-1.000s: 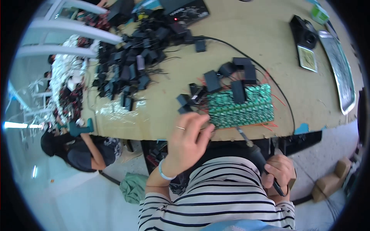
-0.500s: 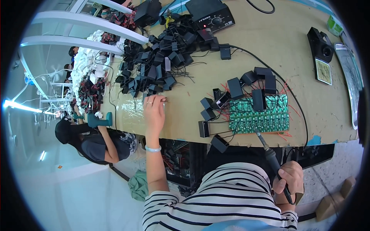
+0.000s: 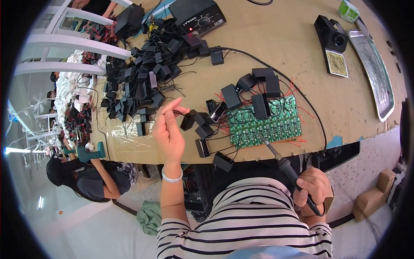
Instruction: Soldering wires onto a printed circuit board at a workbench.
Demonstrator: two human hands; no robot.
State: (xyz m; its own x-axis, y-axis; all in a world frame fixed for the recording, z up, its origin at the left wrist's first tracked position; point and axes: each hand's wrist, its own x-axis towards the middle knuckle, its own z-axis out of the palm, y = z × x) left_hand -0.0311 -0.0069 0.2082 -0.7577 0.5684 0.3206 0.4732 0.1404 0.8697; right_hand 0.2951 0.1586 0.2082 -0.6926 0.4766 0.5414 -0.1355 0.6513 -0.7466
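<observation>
My left hand [image 3: 170, 131] is raised over the table between the heap and the circuit board. Its thumb and index finger pinch the thin dark leads of a small black box [image 3: 187, 121], which sits just right of the fingertips. My right hand [image 3: 312, 187] grips a soldering iron [image 3: 288, 169] by its dark handle. The iron's metal tip points up and left, at the near edge of a green circuit board panel [image 3: 265, 125]. Several black boxes [image 3: 260, 106] lie on and around the board, wired to it, and red wires stick out at its edges.
A heap of black boxes with leads [image 3: 142, 73] covers the table's left side. Behind it stands a black soldering station [image 3: 198, 16], its cord curving round the board. At right are an iron stand with sponge [image 3: 336, 62] and a metal tray [image 3: 374, 77]. A co-worker [image 3: 101, 179] sits at left.
My left hand has moved from the heap's near edge toward the board, bringing a black box by its leads. The view has shifted; my right hand still holds the iron by the board.
</observation>
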